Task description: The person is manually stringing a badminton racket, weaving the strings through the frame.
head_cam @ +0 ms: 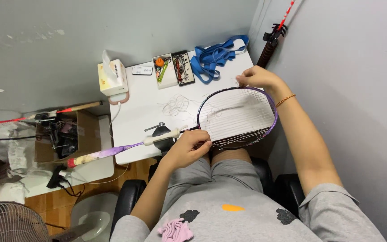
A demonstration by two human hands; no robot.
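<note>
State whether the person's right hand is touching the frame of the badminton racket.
Touching. The head view shows the right hand with its fingers closed on the top edge of the racket frame, no gap between them.

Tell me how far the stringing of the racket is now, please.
Most of the racket head already carries strings. The left hand holds the frame near the throat; the right hand works at the far rim. Loose string lies on the white table, so tying off seems left.
</note>
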